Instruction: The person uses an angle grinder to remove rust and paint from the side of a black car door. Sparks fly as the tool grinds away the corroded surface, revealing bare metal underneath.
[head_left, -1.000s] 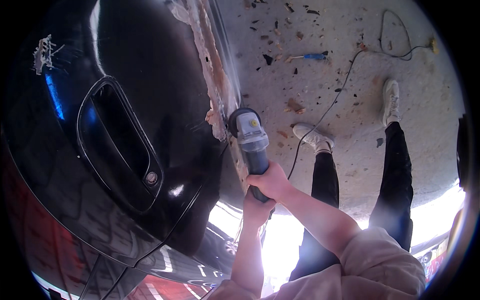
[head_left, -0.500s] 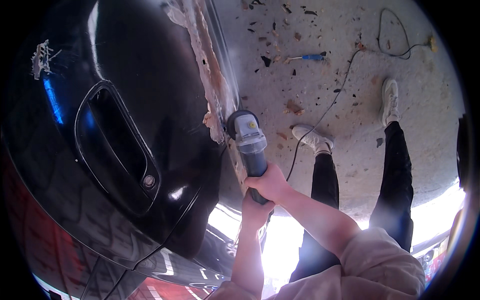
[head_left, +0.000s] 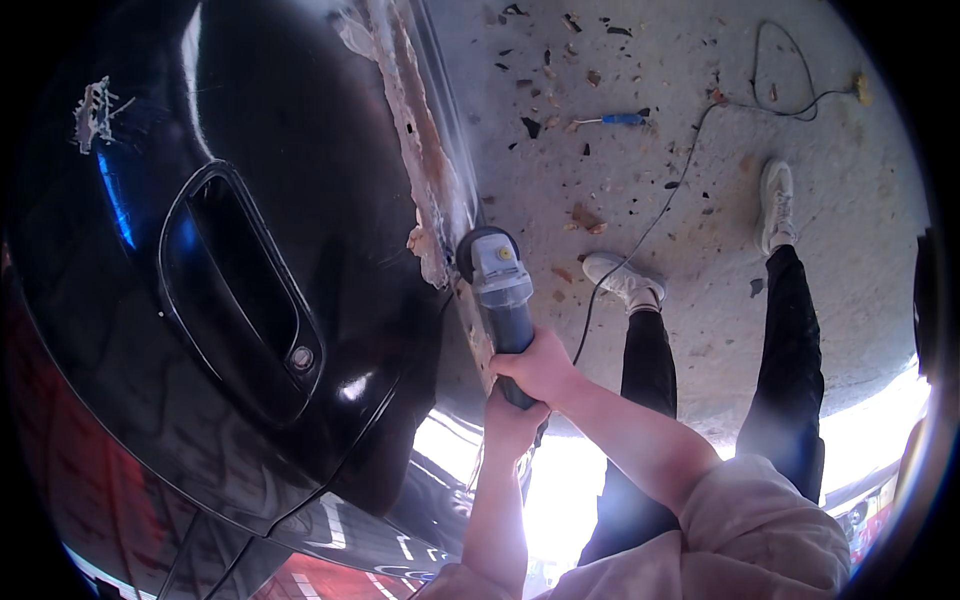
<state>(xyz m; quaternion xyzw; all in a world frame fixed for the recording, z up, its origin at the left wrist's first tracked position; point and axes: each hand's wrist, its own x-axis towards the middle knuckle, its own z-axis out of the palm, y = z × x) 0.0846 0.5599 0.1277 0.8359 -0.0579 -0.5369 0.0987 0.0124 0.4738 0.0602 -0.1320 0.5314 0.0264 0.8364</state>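
Note:
Both of my hands are closed round a grey angle grinder (head_left: 503, 275). My right hand (head_left: 541, 368) wraps the body of the tool, while my left hand (head_left: 514, 418) grips its rear end just below. The grinder's dark round disc or guard sits against the lower edge of a black car door (head_left: 370, 150). Along that edge runs a ragged strip of bare, flaking metal and filler (head_left: 425, 170). Where exactly the disc meets the strip is hidden by the tool head.
A door handle (head_left: 240, 270) and a scraped patch (head_left: 95, 115) mark the black panel. On the concrete floor lie a blue-handled screwdriver (head_left: 622, 119), scattered rust and paint flakes (head_left: 588, 216), and a black cable (head_left: 690, 160) passing by my shoe (head_left: 625, 278).
The grinder and both hands stay almost in place, with the grinder head slightly lower in the picture. The view has shifted a little against the car and the floor.

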